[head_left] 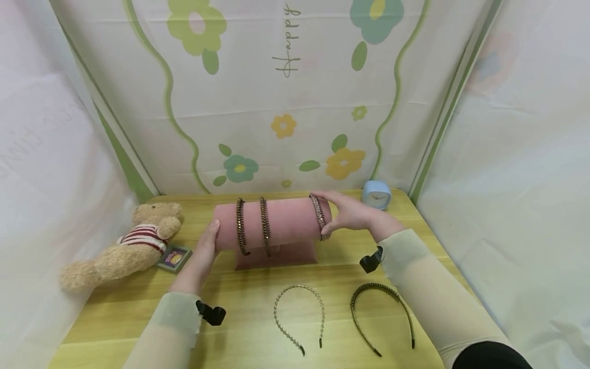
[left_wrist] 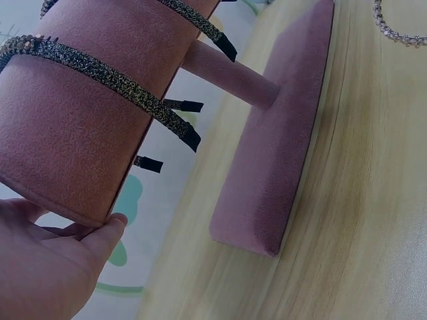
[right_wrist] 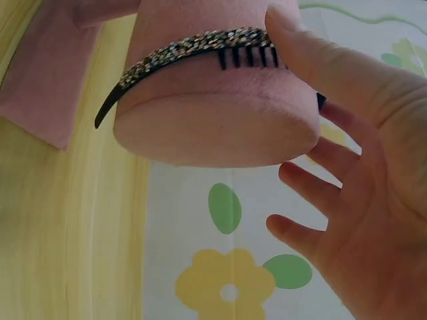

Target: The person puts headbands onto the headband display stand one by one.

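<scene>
A pink velvet headband stand (head_left: 290,220) stands on the table, its padded roll lying crosswise above a pink base (left_wrist: 287,133). Two dark beaded headbands (head_left: 265,225) are on the roll's left half. At the left end, my left hand (head_left: 206,248) holds the roll's edge with the thumb, other fingers partly hidden behind it. Around the right end sits a sparkly headband (right_wrist: 193,50) with black comb teeth. My right hand (head_left: 348,211) grips this headband, thumb on its front and index finger at the top; the remaining fingers spread loosely beside the roll's end.
In front lie a pale beaded headband (head_left: 299,287) and a dark braided headband (head_left: 375,285). A teddy bear (head_left: 138,248) leans at the left beside a small framed picture (head_left: 175,258). A blue clock (head_left: 376,195) stands back right. Printed curtains (head_left: 299,102) surround the table.
</scene>
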Motion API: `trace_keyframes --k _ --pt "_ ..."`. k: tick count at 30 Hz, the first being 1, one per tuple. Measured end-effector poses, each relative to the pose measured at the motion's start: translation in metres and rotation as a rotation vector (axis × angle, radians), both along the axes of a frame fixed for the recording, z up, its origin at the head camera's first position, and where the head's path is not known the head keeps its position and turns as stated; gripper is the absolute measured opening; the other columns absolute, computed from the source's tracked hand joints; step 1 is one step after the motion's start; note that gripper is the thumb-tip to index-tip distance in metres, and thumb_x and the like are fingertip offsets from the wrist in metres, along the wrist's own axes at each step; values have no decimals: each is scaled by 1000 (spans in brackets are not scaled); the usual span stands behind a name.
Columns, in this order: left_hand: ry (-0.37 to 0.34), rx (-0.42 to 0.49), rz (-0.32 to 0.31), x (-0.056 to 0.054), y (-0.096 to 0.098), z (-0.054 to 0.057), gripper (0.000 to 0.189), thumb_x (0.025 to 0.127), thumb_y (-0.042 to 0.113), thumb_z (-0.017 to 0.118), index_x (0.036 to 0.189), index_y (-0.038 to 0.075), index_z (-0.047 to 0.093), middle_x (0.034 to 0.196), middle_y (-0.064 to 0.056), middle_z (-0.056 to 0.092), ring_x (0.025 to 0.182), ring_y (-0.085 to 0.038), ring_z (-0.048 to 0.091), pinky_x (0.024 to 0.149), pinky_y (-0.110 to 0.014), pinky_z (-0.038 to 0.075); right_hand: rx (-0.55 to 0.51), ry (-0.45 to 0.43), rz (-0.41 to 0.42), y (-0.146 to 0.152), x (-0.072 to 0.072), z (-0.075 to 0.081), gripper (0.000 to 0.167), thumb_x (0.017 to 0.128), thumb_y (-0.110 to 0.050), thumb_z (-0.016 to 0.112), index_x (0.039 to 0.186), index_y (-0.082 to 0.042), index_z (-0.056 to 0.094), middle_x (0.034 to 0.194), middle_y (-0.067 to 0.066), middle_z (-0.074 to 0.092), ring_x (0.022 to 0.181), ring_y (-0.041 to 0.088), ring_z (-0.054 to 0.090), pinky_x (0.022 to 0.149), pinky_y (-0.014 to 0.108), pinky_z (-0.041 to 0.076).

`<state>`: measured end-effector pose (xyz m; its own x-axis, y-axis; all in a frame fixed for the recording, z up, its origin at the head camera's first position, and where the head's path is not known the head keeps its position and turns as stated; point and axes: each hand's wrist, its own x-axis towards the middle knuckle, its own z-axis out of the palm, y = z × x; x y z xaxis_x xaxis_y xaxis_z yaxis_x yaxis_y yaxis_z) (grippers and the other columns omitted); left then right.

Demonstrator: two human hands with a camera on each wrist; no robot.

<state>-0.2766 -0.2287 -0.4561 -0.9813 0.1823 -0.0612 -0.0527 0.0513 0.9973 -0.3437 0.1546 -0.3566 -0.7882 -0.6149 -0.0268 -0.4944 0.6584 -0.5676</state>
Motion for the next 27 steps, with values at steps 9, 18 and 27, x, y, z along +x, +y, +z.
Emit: trace_keyframes --k 9,18,27 --pt "0 -6 6 -1 0 -1 77 101 65 20 160 20 2 164 -4 5 148 -25 9 119 -48 12 39 133 16 -8 -7 -7 99 68 -37 92 151 -17 41 150 0 43 138 22 37 111 42 32" --pt "23 16 3 -2 1 0 75 102 63 21 160 19 5 164 -5 9 148 -24 12 119 -47 13 157 214 -17 -20 -8 -3 105 63 -47 92 148 -12 41 146 4 47 134 24 41 112 49 26" --pt "16 9 1 -1 1 -2 76 102 64 21 160 18 4 164 -5 8 148 -25 11 119 -47 13 207 208 -4 -20 -7 -7 119 58 -46 95 155 -16 31 151 1 42 136 25 39 114 49 19"
